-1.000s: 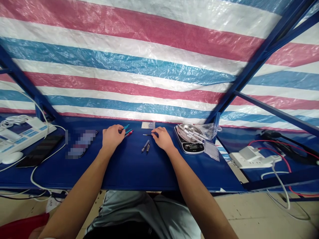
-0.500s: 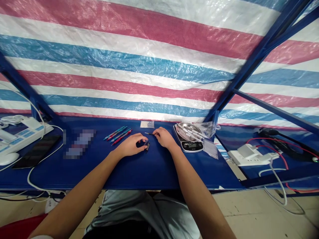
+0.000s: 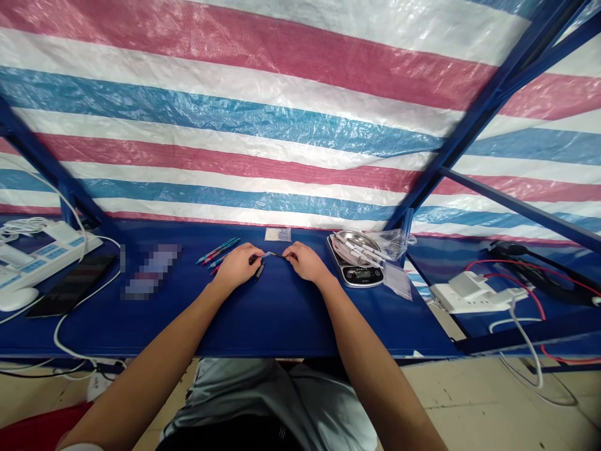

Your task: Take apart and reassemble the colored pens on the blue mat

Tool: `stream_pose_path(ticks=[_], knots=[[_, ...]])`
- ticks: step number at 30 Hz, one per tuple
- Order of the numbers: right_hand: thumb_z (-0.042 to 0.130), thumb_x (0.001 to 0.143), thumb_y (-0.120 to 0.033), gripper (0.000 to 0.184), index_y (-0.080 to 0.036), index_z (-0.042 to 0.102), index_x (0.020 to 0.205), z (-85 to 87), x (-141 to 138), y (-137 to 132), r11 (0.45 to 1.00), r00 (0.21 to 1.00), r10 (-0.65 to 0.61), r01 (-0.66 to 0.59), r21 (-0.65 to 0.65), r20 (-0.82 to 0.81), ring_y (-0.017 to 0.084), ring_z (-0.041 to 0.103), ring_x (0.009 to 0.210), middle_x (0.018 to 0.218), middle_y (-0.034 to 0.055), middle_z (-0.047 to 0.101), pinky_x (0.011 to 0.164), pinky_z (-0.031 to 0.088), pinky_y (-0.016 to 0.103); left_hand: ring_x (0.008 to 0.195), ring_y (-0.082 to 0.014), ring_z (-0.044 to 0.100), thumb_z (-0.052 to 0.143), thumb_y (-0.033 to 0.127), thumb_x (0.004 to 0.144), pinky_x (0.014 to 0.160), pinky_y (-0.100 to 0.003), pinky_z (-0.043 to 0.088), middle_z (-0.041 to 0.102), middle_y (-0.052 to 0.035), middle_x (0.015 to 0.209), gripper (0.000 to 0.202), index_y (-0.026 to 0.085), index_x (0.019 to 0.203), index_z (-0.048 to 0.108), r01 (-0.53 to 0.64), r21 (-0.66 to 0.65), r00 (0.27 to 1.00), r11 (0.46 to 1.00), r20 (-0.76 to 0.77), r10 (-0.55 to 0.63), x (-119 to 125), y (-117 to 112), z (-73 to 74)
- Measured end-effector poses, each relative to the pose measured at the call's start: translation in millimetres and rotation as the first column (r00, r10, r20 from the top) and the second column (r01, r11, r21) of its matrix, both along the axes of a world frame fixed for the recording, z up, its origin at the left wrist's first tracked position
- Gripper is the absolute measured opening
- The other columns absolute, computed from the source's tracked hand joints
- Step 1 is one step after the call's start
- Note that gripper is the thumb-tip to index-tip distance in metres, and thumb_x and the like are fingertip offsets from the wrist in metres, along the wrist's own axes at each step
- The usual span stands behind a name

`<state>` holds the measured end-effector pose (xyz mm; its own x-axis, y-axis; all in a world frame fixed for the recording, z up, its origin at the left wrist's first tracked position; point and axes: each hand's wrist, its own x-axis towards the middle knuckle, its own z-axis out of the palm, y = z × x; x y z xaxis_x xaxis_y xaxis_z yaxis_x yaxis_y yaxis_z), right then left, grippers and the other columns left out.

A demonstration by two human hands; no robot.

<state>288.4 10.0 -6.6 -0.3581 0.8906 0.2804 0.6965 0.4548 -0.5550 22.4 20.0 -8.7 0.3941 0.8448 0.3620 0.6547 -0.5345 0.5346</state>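
My left hand pinches a short, clear bluish pen barrel that points to the right. In my right hand, closed finger and thumb hold a thin dark pen refill. The refill's tip lines up with the barrel's end; at this size I cannot tell whether it sits inside. Below my left fingertips is a small dark pen part, and whether the hand touches it is unclear. Several blue and red pens lie just left of my left hand, partly covered by it.
A small clear bag lies behind my hands. To the right stands a digital scale heaped with cables and a plastic bag. A phone and a white power strip are at the left; another socket block is at the right.
My left hand has shifted left, and the barrel in it now points right toward the refill. My right hand has moved slightly left, still pinching the refill.
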Motion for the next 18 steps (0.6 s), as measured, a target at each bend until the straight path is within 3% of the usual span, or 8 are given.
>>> stream_pose_path(ticks=[5, 13, 18], knots=[[0.061, 0.098, -0.004, 0.025, -0.019, 0.080, 0.105, 1.5, 3.8, -1.1, 1.000, 1.000, 0.007, -0.007, -0.010, -0.016, 0.022, 0.069, 0.097, 0.109, 0.0094, 0.073, 0.094, 0.053, 0.035, 0.097, -0.0292, 0.072, 0.063, 0.028, 0.095, 0.088, -0.042, 0.057, 0.077, -0.0093, 0.110, 0.025, 0.025, 0.107, 0.084, 0.004, 0.002, 1.000, 1.000, -0.027, -0.004, -2.0, 0.5, 1.8], [0.063, 0.098, -0.002, 0.027, -0.021, 0.082, 0.103, -1.9, -8.0, 2.6, 0.989, 0.988, 0.145, -0.143, 0.045, -0.055, 0.022, 0.070, 0.101, 0.106, 0.0076, 0.077, 0.100, 0.053, 0.036, 0.113, -0.0286, 0.074, 0.055, 0.027, 0.101, 0.108, -0.045, 0.054, 0.082, -0.0058, 0.119, 0.031, 0.027, 0.115, 0.083, 0.225, 0.034, 0.971, 0.974, -0.097, -0.220, 0.9, 1.9, 5.0], [0.064, 0.100, -0.008, 0.023, -0.020, 0.078, 0.114, 2.6, -23.9, -7.8, 0.981, 0.991, 0.115, -0.101, 0.164, -0.072, 0.025, 0.065, 0.108, 0.111, 0.0091, 0.075, 0.103, 0.051, 0.041, 0.108, -0.0287, 0.076, 0.059, 0.026, 0.100, 0.104, -0.045, 0.056, 0.083, -0.0067, 0.117, 0.024, 0.024, 0.112, 0.080, 0.138, 0.010, 0.990, 0.990, -0.036, -0.138, 3.7, 0.9, 3.1]])
